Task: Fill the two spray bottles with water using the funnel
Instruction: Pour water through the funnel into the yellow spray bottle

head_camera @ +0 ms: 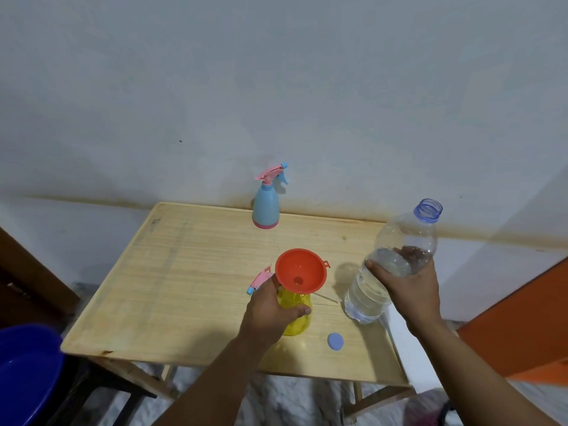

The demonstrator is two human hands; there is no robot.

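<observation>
A person stands over a small wooden desk (190, 272), ready to pour. The left hand (270, 315) wraps around the yellow spray bottle (296, 315), which stands near the front of the desk with the orange funnel (300, 270) seated in its neck. The right hand (408, 287) grips a clear water bottle (396, 265), uncapped and tilted, its mouth pointing up and away from the funnel; water fills roughly its lower half. The bottle's blue cap (335, 341) lies on the desk just in front. A pink spray head (259, 279) rests on the desk beside the funnel, partly hidden by the left hand. The second, blue spray bottle (266, 207) stands at the far edge with its sprayer still on.

The step in hand appears to be the first pour. To do it well, the mouth should come over the funnel's centre before tipping, the stream kept thin so the funnel does not back up, and the left hand should hold bottle and funnel upright throughout.
</observation>
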